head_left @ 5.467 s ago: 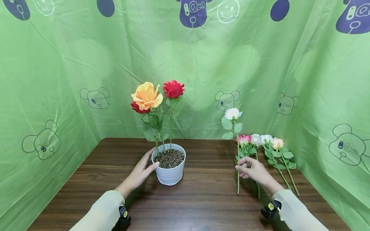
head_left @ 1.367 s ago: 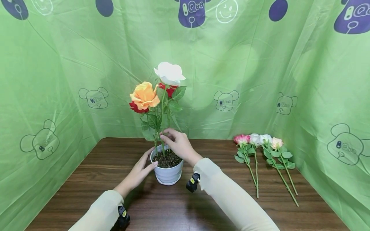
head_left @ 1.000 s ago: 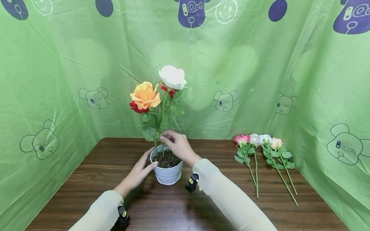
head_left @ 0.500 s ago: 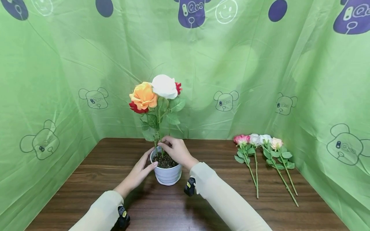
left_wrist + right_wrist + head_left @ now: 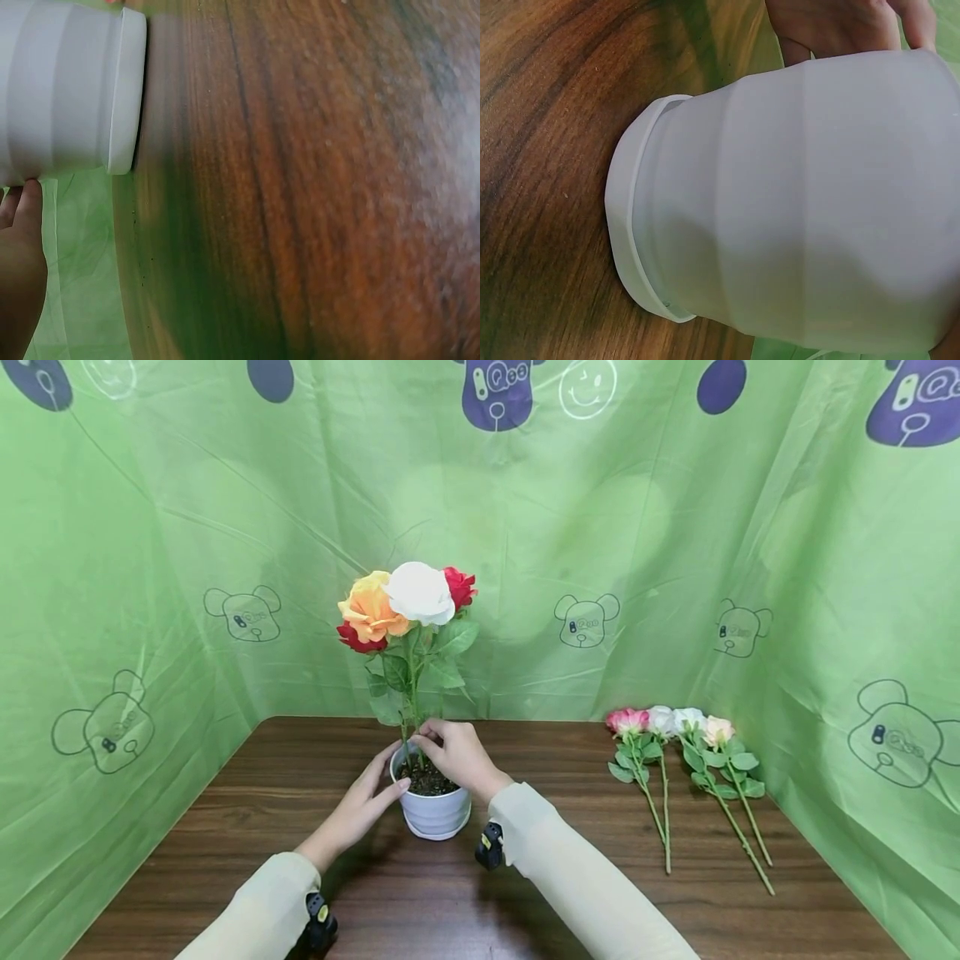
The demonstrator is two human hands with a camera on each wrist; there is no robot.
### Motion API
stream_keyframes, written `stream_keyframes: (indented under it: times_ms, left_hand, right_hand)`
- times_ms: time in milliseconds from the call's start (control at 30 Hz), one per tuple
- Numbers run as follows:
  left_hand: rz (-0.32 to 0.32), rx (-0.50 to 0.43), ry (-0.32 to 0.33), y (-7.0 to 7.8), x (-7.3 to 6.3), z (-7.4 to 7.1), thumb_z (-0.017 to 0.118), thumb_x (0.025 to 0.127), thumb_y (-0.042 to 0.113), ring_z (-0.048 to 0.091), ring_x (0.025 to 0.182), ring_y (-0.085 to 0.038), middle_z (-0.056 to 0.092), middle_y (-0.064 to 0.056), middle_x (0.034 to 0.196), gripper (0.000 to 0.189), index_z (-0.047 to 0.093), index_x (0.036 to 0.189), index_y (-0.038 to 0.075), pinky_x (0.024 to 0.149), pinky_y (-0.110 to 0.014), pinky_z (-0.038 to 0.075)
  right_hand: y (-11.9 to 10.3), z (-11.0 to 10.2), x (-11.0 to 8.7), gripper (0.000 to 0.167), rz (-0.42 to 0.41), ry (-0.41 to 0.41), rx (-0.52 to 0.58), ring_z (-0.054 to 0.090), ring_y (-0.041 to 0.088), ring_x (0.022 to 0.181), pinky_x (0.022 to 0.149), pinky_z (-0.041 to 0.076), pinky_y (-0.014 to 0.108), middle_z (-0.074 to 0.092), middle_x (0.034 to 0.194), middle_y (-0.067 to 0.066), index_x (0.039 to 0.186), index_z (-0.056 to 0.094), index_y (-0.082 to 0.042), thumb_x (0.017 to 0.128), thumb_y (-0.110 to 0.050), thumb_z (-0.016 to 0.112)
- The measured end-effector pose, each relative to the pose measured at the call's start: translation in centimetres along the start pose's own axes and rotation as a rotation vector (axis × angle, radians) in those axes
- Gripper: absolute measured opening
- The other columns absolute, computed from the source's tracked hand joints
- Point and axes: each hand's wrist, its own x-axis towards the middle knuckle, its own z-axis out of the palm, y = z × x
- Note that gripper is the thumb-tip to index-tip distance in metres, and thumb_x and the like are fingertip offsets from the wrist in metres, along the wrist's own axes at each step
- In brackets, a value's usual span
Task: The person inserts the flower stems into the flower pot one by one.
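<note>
My right hand (image 5: 459, 758) pinches the stem of a white rose (image 5: 420, 593) low down, just above the dark soil (image 5: 431, 783) in a white flower pot (image 5: 437, 814). My left hand (image 5: 360, 806) holds the pot's left side, thumb at the near rim and fingers round the back. Behind the white bloom stand an orange rose (image 5: 371, 608) and two red roses, one right (image 5: 461, 587) and one lower left (image 5: 360, 639). In the right wrist view the ridged pot (image 5: 765, 202) fills the middle, left fingers (image 5: 840, 30) against it; the right hand's grip is out of sight there.
On the right of the wooden table (image 5: 570, 835) lie several loose roses: a pink one (image 5: 628, 721), white ones (image 5: 688, 721) and a peach one (image 5: 718, 732), stems toward the near side. Green printed cloth (image 5: 525, 527) hangs around the table's back and sides.
My right hand has brought the white rose from the table's right side to the pot. Over the last second its bloom has come lower and further left. The left hand stays put.
</note>
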Motion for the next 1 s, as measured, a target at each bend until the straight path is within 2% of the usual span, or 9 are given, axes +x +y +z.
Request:
stream_keyframes:
  times_ms: [200,367,667,1000]
  left_hand:
    - [0.0,-0.001,0.0,-0.07,0.01,0.01,0.059,0.101,0.02,0.037,0.14,-0.041,0.037,-0.022,0.155,0.064,0.029,0.156,0.005,0.112,-0.061,0.027]
    - [0.003,0.001,-0.001,-0.09,0.03,0.02,0.059,0.101,0.02,0.037,0.14,-0.041,0.037,-0.023,0.154,0.064,0.029,0.156,0.005,0.112,-0.061,0.028]
    - [0.011,0.001,0.006,-0.2,0.0,0.03,0.058,0.102,0.019,0.036,0.14,-0.039,0.037,-0.022,0.155,0.063,0.03,0.156,0.006,0.112,-0.061,0.027]
    - [0.004,0.002,0.007,-0.25,-0.06,0.09,0.058,0.102,0.019,0.034,0.141,-0.039,0.036,-0.022,0.155,0.063,0.029,0.156,0.005,0.113,-0.06,0.025]
  right_hand:
    - [-0.11,-0.08,-0.17,0.011,0.001,-0.017,-0.026,0.051,0.005,0.06,0.055,0.044,0.02,0.067,0.077,-0.005,0.092,0.072,-0.011,0.099,-0.017,0.065]
    - [-0.04,-0.1,-0.35,0.013,0.0,-0.02,-0.068,0.052,0.006,0.061,0.057,0.044,0.02,0.064,0.074,-0.006,0.092,0.072,-0.011,0.1,-0.017,0.063]
    - [-0.19,-0.13,-0.4,0.011,-0.01,-0.012,-0.074,0.055,0.006,0.064,0.059,0.046,0.021,0.069,0.079,-0.004,0.093,0.073,-0.011,0.098,-0.016,0.066]
    - [-0.02,0.19,-0.36,0.01,0.036,-0.008,-0.058,0.056,0.003,0.066,0.06,0.047,0.018,0.068,0.078,-0.006,0.087,0.071,-0.012,0.096,-0.018,0.07]
